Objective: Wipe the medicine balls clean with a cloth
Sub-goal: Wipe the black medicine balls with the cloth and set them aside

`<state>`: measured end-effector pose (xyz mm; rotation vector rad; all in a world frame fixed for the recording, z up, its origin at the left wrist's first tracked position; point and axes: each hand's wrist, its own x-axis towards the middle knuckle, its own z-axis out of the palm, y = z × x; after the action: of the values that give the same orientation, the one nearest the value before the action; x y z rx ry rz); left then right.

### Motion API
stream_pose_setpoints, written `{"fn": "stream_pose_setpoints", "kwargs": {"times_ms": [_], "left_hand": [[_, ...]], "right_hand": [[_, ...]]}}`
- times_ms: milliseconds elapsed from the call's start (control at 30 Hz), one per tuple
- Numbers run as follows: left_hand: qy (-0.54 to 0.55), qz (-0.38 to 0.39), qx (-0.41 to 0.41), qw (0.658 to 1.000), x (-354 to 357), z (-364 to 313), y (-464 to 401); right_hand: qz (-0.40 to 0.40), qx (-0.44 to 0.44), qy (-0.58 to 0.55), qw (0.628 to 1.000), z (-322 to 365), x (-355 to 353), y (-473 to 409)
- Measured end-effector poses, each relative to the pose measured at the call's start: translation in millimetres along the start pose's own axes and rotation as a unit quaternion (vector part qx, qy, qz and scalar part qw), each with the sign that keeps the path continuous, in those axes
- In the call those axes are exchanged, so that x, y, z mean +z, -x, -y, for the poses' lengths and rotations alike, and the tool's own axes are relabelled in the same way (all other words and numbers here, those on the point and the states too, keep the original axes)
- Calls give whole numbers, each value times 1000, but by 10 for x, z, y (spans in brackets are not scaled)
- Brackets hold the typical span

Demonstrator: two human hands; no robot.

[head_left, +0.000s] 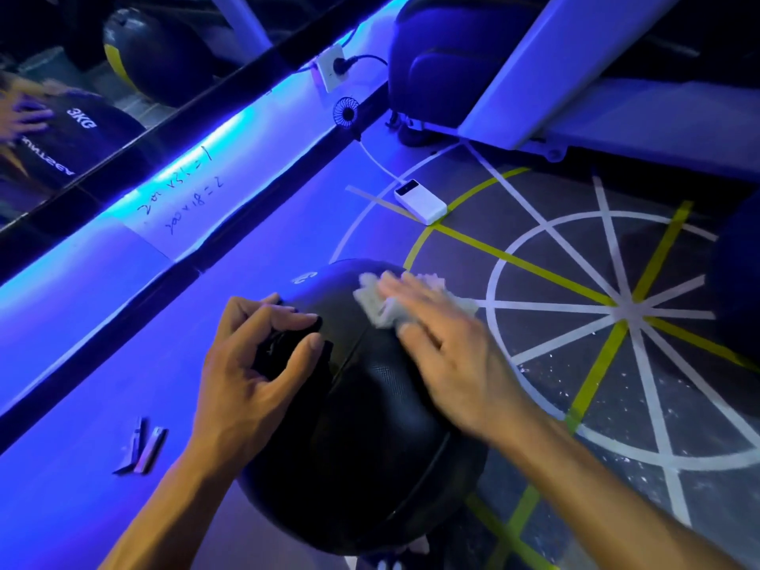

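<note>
Floor (555, 364) with painted lines, hard and flat, offering nothing to stop a round thing from rolling. Medicine ball (362, 425), black and textured, resting on that floor between both forearms, near the lit base of the wall; likely to roll off toward the open right side if steadied badly. Left grip (255, 364) curled on the upper left of the ball, fingers and thumb pinching a dark fold or handle there, hard to tell which; probably the only anchor, so risk of freeing the ball through one slip. Right grip (444, 343) spread flat, blurred, pressing the cloth (382, 310) on the top of the ball; danger of turning the ball under the palm by too hard a sideways push. Cloth pale and bunched, kept only by pressure, not pinched; easy to lose from under the fingers and to dirty on the speckled floor. Power bank (420, 201) with white cable beyond the ball, possibly in the path of a rolling ball. Two small clips (142, 446) beside the left forearm, easy to knock away.
</note>
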<state>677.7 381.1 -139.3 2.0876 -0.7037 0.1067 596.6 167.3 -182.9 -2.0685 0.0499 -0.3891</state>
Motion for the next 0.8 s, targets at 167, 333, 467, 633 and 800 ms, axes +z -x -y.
{"fn": "stream_pose_setpoints", "kwargs": {"times_ms": [167, 333, 467, 633, 800], "left_hand": [[1, -3, -4, 1000, 49, -36, 10], [-4, 7, 3, 1000, 35, -43, -17], [-11, 13, 5, 1000, 101, -98, -14], [-7, 42, 2, 999, 26, -149, 34], [-68, 12, -60, 996, -192, -69, -57]], "right_hand": [[-20, 157, -19, 987, -49, -191, -188], [46, -99, -20, 994, 298, 40, 128], [-19, 122, -40, 992, -239, -246, -76], [-40, 92, -160, 982, -85, -238, 371], [-94, 309, -148, 935, -719, -289, 661]]}}
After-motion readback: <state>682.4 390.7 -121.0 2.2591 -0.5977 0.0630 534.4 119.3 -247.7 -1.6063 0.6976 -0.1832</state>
